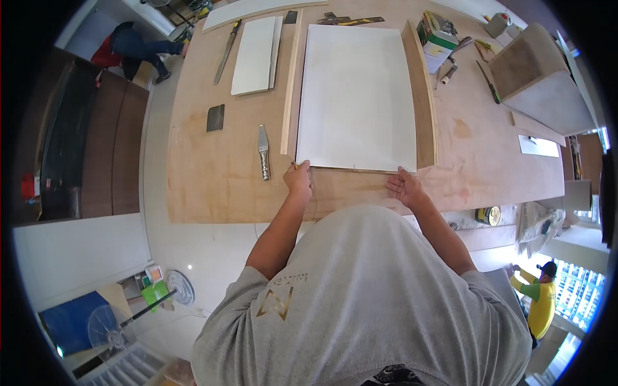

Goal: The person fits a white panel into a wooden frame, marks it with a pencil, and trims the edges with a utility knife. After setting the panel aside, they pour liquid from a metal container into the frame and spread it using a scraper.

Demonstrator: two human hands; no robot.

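Observation:
A large white sheet (357, 96) lies between two upright wooden side pieces, the left one (293, 96) and the right one (421, 96), on the wooden table (225, 193). My left hand (299, 181) is at the sheet's near left corner, its fingers closed around something small that I cannot make out. At the near right corner, my right hand (405, 186) touches the sheet's edge, palm partly up and fingers apart. A metal scraper (263, 153) lies left of my left hand.
White boards (253, 58), a saw (227, 53) and a dark square plate (215, 118) lie at the left. A can (438, 40), tools and a wooden box (541, 71) stand right. One person (132, 48) bends far left; another (543, 299) is lower right.

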